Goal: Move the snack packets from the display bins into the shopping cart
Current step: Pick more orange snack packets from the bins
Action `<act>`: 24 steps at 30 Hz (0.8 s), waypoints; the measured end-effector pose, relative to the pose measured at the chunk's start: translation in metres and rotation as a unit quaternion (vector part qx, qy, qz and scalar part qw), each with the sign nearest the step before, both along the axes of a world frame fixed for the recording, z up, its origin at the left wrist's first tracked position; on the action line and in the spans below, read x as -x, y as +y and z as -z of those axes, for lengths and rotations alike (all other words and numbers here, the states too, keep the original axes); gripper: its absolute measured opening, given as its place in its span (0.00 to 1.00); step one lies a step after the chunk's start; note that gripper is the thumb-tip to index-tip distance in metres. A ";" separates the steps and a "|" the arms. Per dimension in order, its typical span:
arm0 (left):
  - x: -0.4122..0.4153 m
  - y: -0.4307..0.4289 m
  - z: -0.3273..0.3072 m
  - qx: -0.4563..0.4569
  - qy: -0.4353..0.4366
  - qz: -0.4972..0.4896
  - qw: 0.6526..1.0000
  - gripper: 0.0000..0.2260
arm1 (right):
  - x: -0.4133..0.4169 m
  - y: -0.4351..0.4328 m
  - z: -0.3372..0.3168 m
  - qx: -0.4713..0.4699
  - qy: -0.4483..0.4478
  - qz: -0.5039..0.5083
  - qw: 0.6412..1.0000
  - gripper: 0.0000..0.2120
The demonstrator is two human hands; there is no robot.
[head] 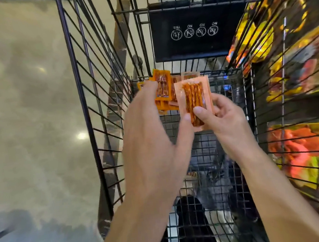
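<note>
I'm pinching a pink packet [194, 101] in my right hand [225, 118] at centre frame, its long axis pointing up-frame, above the cart [77, 90] floor. My left hand [150, 133] is hovering straight-fingered against the orange packets [162, 87]; I can't tell if it's gripping them.

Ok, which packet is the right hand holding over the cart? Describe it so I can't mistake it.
Look into the black wire cart, above its middle, where the right hand has one packet in its grip by the lower end. It is pale pink with a clear window showing red-orange strips; the orange packets past the left hand are deeper in colour.
</note>
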State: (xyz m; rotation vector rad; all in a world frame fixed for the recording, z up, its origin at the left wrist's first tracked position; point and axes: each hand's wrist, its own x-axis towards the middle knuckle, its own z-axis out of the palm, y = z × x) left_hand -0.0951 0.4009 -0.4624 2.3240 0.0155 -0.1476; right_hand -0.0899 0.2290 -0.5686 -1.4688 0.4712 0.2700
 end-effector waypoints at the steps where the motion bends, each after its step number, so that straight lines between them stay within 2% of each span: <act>1: -0.005 -0.006 0.012 0.035 0.045 -0.023 0.998 0.30 | 0.003 -0.003 0.002 -0.013 -0.003 -0.002 1.000 0.18; 2: -0.010 -0.010 0.023 0.085 0.107 -0.056 0.989 0.31 | 0.005 -0.004 0.004 -0.034 -0.005 -0.004 0.999 0.20; 4: -0.021 -0.018 0.048 0.197 0.222 -0.118 0.948 0.32 | 0.007 -0.005 0.010 -0.077 -0.008 -0.007 0.997 0.24; 5: -0.024 -0.019 0.061 0.239 0.257 -0.137 0.927 0.30 | 0.009 -0.003 0.013 -0.090 -0.007 -0.010 0.996 0.26; 7: -0.028 -0.023 0.084 0.319 0.312 -0.144 0.883 0.18 | 0.010 0.003 0.020 -0.100 0.002 -0.022 0.995 0.28; 9: -0.030 -0.027 0.099 0.391 0.348 -0.159 0.837 0.09 | 0.011 0.011 0.026 -0.086 0.008 -0.041 0.995 0.26; 12: -0.029 -0.026 0.112 0.421 0.348 -0.201 0.813 0.04 | 0.008 0.020 0.033 -0.045 0.011 -0.038 0.998 0.16; 16: -0.029 -0.019 0.122 0.469 0.316 -0.234 0.791 0.11 | -0.013 0.008 0.042 0.108 0.014 -0.066 0.992 0.08; 18: -0.030 -0.015 0.127 0.473 0.294 -0.274 0.784 0.12 | -0.034 -0.001 0.056 0.190 0.026 -0.008 0.981 0.10; 20: -0.031 -0.012 0.130 0.471 0.285 -0.305 0.777 0.10 | -0.062 -0.006 0.075 0.287 0.059 0.032 0.956 0.17; 22: -0.030 -0.010 0.134 0.467 0.284 -0.321 0.773 0.08 | -0.087 -0.004 0.097 0.332 0.121 -0.002 0.936 0.21; 24: -0.028 -0.009 0.139 0.464 0.277 -0.334 0.772 0.08 | -0.101 0.003 0.116 0.337 0.164 -0.044 0.926 0.19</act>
